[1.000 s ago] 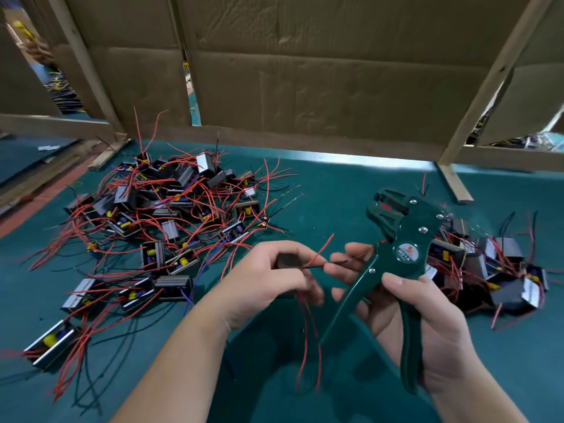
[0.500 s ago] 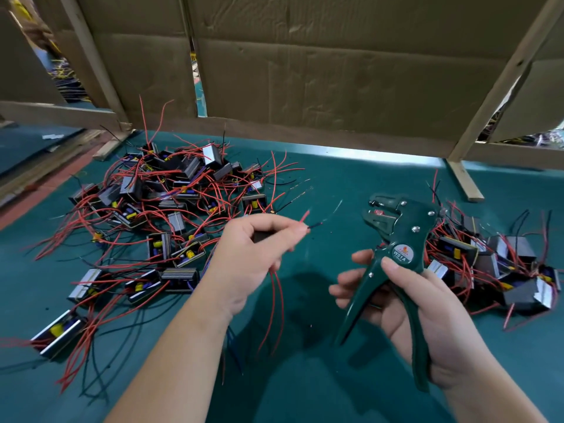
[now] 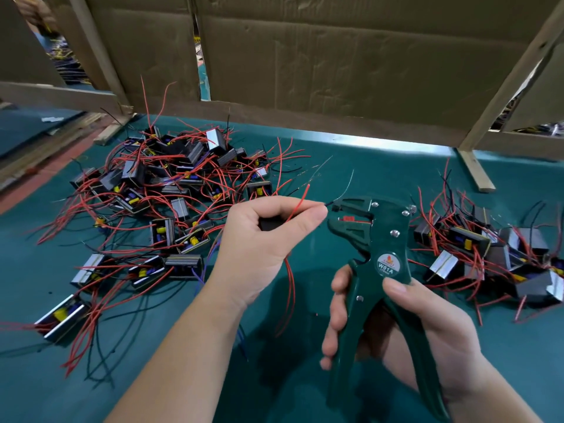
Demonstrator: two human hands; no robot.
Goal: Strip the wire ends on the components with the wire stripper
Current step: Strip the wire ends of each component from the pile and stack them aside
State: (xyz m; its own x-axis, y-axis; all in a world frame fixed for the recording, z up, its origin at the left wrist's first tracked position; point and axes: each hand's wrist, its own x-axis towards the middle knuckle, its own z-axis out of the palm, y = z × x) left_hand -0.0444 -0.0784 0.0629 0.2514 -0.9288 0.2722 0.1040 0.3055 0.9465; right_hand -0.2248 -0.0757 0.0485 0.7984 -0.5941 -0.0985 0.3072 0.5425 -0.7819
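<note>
Left hand point(image 3: 268, 236) is curled round a black component point(image 3: 270, 225), thumb + forefinger pinching a thin dark wire point(image 3: 329, 203) w/ its tip right at the mouth of the green wire stripper point(image 3: 385, 239). Right hand point(image 3: 427, 328) grips both handles, tool upright, jaws apart. Big pile point(image 3: 171, 190) of components w/ red/black leads sits on the left of the teal table point(image 3: 381, 166), smaller pile point(image 3: 494, 257) on the right. Cardboard wall point(image 3: 335, 62) behind.

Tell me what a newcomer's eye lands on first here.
The green wire stripper stands out at centre right, gripped by the right hand, jaws open toward the left hand, which holds a black component and pinches a thin wire at the jaws. A big tangle of red-wired components sprawls on the left of the green table; a smaller pile lies at the right.
</note>
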